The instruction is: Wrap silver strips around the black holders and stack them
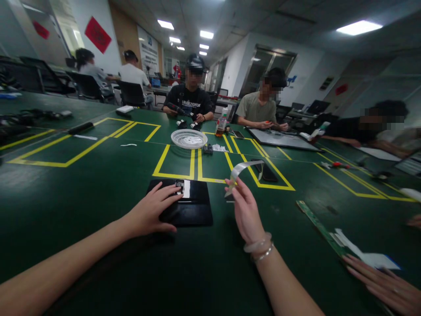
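Observation:
A black rectangular plate lies on the green table in front of me. On it sits a small dark part beside a white strip. My left hand rests over the plate's left side, fingers stretched out, fingertips at the small dark part. To the right of the plate, my right hand is raised and closed, pinching a silvery flat ribbon cable. The cable arches up and bends over to the right; the end at my fingers is partly hidden.
Beyond my hands are a white plastic basket, a bottle and a black phone. A long green circuit board lies at right, with another person's hand near it. Several people sit around the table, which bears yellow tape lines.

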The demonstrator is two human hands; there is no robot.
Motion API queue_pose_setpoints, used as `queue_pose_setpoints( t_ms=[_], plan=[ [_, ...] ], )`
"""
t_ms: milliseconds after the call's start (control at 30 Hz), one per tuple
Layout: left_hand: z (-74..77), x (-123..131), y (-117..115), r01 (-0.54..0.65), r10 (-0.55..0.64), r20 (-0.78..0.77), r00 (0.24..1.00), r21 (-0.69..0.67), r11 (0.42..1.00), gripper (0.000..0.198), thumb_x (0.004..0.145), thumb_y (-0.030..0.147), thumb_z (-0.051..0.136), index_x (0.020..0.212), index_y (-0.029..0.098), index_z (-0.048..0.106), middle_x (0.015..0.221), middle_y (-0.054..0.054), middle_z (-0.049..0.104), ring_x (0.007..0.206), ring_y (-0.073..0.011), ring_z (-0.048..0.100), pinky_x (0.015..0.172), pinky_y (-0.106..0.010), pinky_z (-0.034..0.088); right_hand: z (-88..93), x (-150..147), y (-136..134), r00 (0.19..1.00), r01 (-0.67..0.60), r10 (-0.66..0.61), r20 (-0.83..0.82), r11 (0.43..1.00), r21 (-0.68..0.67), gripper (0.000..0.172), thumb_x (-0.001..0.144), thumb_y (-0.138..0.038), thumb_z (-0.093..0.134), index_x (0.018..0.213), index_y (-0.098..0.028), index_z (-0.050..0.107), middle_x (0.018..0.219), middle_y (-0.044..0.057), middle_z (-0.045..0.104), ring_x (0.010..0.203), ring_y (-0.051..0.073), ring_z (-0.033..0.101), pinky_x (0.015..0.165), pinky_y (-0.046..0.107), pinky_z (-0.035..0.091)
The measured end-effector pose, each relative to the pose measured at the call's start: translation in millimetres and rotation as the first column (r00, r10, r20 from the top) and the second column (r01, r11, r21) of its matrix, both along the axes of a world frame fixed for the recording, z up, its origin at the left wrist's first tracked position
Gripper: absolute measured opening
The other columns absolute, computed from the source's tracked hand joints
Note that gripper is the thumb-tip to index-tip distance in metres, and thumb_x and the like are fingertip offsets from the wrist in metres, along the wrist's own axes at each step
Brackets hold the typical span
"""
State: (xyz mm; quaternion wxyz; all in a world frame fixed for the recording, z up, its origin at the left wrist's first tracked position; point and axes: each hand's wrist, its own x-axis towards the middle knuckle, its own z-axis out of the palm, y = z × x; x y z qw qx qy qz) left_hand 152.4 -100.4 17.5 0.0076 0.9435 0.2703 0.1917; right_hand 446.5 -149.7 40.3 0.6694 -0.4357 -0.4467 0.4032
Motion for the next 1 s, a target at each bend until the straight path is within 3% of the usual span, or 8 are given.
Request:
queue_pose_setpoints(
  t_ms=[100, 200, 267, 367, 467, 600, 767, 1000],
  plan=[
    [10.5, -3, -11, 0.065, -0.090, 0.117, 0.989, 0.204, 0.977, 0.059, 0.087, 0.031, 0.076, 0.138, 0.019, 0.048, 0.143, -0.013, 0.042, 0.133, -0.0329, 0.039, 0.119, -0.055, 0.020, 0.0, -1, -4, 0.883, -0.076, 0.022, 0.468, 0.992, 0.096, 0.034, 0.095, -0.033, 0.057, 0.129, -0.032, 0.060, 0.132, 0.004, 0.064, 0.124, 0.022, 0.056, 0.108, 0.048, 0.039],
    [13.3, -9, -18, 0.081, -0.188, 0.229, 0.955, 0.408, 0.909, 0.034, 0.095, 0.025, 0.062, 0.129, 0.020, 0.056, 0.131, -0.010, 0.054, 0.123, -0.0292, 0.051, 0.118, -0.048, 0.027, 3.1, -4, -12, 0.456, -0.181, 0.010, 0.890, 0.980, 0.081, 0.038, 0.098, -0.022, 0.046, 0.133, -0.035, 0.057, 0.135, 0.004, 0.062, 0.126, 0.022, 0.054, 0.112, 0.054, 0.029],
    [11.4, -12, -20, 0.066, -0.211, 0.254, 0.944, 0.482, 0.874, 0.029, 0.096, 0.023, 0.060, 0.125, 0.020, 0.059, 0.127, -0.009, 0.057, 0.118, -0.0275, 0.055, 0.117, -0.046, 0.029, 3.2, -7, -16, 0.171, -0.204, 0.014, 0.985, 0.979, 0.022, 0.044, 0.096, -0.015, 0.045, 0.133, -0.037, 0.056, 0.133, 0.004, 0.062, 0.123, 0.022, 0.055, 0.112, 0.057, 0.026],
    [7.7, -13, -19, 0.076, -0.200, 0.218, 0.955, 0.473, 0.878, 0.028, 0.096, 0.023, 0.060, 0.124, 0.021, 0.060, 0.126, -0.008, 0.057, 0.117, -0.0267, 0.055, 0.118, -0.045, 0.028, -1.2, -10, -19, -0.047, -0.221, 0.055, 0.997, 0.973, -0.065, 0.049, 0.091, -0.008, 0.049, 0.129, -0.037, 0.059, 0.133, 0.005, 0.061, 0.121, 0.024, 0.056, 0.110, 0.060, 0.025],
    [5.5, -12, -13, 0.073, -0.120, 0.116, 0.986, 0.346, 0.935, 0.031, 0.094, 0.025, 0.061, 0.125, 0.024, 0.061, 0.130, -0.007, 0.055, 0.122, -0.0287, 0.052, 0.119, -0.047, 0.026, -5.8, -10, -19, -0.089, -0.218, 0.071, 0.993, 0.972, -0.089, 0.050, 0.089, -0.007, 0.050, 0.129, -0.037, 0.060, 0.135, 0.007, 0.059, 0.123, 0.026, 0.054, 0.109, 0.062, 0.026],
    [2.7, -9, -3, 0.010, -0.008, -0.015, 1.000, 0.128, 0.992, 0.047, 0.089, 0.035, 0.068, 0.134, 0.022, 0.059, 0.141, -0.008, 0.047, 0.131, -0.0340, 0.041, 0.122, -0.051, 0.015, -5.0, -10, -17, -0.057, -0.228, 0.047, 0.997, 0.972, -0.059, 0.046, 0.090, -0.010, 0.050, 0.126, -0.037, 0.062, 0.136, 0.008, 0.059, 0.125, 0.028, 0.052, 0.109, 0.063, 0.027],
    [-3.9, -8, 8, -0.066, 0.058, -0.125, 0.990, -0.068, 0.995, 0.091, 0.084, 0.061, 0.073, 0.154, 0.016, 0.035, 0.150, -0.014, 0.033, 0.139, -0.0357, 0.029, 0.121, -0.055, 0.005, 1.4, -9, -17, 0.050, -0.191, -0.021, 0.999, 0.981, 0.030, 0.042, 0.095, -0.017, 0.046, 0.132, -0.034, 0.057, 0.139, 0.007, 0.056, 0.129, 0.026, 0.048, 0.111, 0.059, 0.024],
    [-0.9, -3, 11, -0.026, 0.008, -0.134, 0.991, -0.139, 0.990, 0.089, 0.083, 0.053, 0.077, 0.152, 0.016, 0.034, 0.148, -0.012, 0.037, 0.138, -0.0316, 0.030, 0.121, -0.053, 0.003, 4.8, -10, -18, 0.123, -0.161, -0.097, 0.988, 0.980, 0.117, 0.042, 0.094, -0.017, 0.047, 0.131, -0.033, 0.057, 0.135, 0.004, 0.059, 0.127, 0.024, 0.049, 0.112, 0.052, 0.022]
  ],
)
